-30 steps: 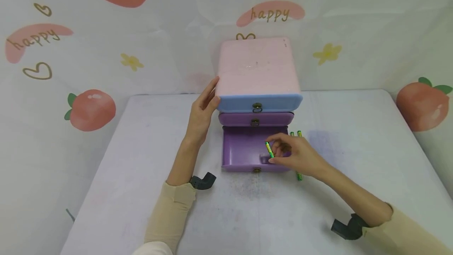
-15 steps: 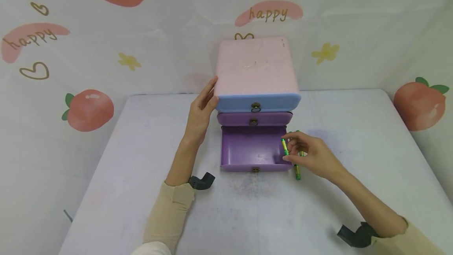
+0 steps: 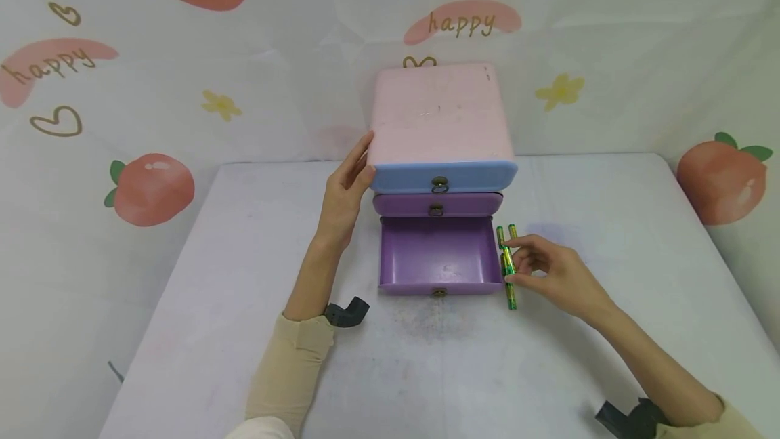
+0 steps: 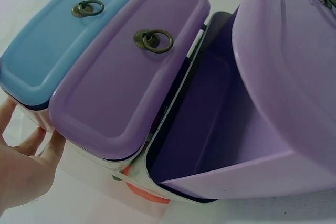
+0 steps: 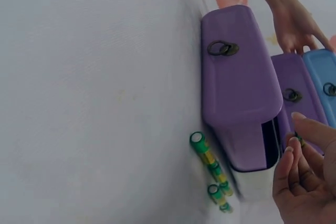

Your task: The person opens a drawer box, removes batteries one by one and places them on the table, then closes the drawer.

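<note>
A small drawer cabinet (image 3: 441,114) has a pink top, a blue top drawer (image 3: 469,176) and a purple middle drawer (image 3: 469,205). Its purple bottom drawer (image 3: 405,288) is pulled out, with nothing visible inside. My left hand (image 3: 342,205) rests against the cabinet's left side, fingers fairly straight and thumb near the front edge. Just right of the pulled-out drawer, my right hand (image 3: 557,273) pinches a green-and-yellow battery (image 3: 509,260) between thumb and fingertips. It is above several similar batteries (image 5: 207,156) lying on the table along the drawer; fingers partly hide them.
The white table (image 3: 390,371) spreads around the cabinet, and a printed cloth (image 3: 305,87) hangs close behind it. Each drawer front bears a ring pull (image 4: 153,40). Dark mounts (image 3: 349,312) sit on both forearms.
My right hand has carried the battery rightward, from over the pulled-out drawer to above the batteries beside it. The left hand has kept its place on the cabinet; the head view has shifted slightly.
</note>
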Demonstrator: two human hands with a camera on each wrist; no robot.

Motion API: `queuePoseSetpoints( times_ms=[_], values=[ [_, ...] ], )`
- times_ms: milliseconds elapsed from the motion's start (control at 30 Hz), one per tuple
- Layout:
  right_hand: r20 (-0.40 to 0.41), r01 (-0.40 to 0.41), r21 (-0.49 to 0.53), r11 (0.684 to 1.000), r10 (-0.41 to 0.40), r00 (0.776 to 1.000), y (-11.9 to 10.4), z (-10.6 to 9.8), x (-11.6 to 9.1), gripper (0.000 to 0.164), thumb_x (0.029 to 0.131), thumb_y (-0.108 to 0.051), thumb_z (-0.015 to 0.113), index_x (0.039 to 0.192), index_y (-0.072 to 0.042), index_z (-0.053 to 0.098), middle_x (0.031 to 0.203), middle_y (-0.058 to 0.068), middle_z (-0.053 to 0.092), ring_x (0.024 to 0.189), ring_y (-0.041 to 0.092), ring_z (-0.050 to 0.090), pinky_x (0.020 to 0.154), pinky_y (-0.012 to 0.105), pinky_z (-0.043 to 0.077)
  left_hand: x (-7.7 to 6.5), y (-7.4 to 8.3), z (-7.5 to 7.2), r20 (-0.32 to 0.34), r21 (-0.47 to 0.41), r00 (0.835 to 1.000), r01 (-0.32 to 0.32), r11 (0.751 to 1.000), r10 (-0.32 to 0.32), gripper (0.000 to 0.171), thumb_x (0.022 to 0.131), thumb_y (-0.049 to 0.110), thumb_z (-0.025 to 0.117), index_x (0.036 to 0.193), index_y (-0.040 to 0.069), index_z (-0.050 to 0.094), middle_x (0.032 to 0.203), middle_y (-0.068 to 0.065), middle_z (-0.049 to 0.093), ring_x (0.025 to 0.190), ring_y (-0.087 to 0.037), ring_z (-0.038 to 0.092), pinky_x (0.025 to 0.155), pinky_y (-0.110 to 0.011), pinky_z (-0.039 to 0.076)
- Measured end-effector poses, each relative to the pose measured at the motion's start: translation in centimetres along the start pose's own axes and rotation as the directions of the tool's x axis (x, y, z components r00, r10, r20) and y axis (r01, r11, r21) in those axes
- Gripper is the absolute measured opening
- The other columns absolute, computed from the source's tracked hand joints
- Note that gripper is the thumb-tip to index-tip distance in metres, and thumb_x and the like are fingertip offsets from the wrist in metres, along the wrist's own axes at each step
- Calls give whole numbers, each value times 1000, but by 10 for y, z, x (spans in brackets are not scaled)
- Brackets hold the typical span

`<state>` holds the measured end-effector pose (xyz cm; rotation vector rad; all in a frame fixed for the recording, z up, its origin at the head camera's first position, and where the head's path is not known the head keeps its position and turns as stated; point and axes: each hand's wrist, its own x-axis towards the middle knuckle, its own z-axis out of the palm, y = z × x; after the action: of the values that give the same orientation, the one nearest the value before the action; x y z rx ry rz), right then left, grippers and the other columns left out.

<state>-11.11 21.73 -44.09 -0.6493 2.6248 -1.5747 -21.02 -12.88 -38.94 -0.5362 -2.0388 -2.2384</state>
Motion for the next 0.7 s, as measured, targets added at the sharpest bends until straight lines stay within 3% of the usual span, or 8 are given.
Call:
queuePoseSetpoints(
  times_ms=[400, 700],
  values=[
    [-6, -57, 7, 998, 57, 998, 17, -1, -19, 49, 76, 6, 82, 121, 1, 62, 87, 4, 63, 75, 9, 58, 67, 16, 50, 0, -1, 1, 1, -3, 1000, 6, 1000, -6, 66, 95, 46, 63, 153, 21, 42, 157, 6, 37, 143, -16, 35, 118, -40, 28],
    [-23, -91, -8, 996, 91, 996, 25, 0, -31, 47, 75, 6, 82, 117, 2, 62, 85, 4, 63, 73, 8, 58, 65, 16, 49, -1, -1, 1, 1, -6, 1000, 0, 1000, 0, 57, 100, 35, 60, 153, 21, 42, 157, 6, 37, 143, -16, 35, 117, -39, 28]
  ],
)
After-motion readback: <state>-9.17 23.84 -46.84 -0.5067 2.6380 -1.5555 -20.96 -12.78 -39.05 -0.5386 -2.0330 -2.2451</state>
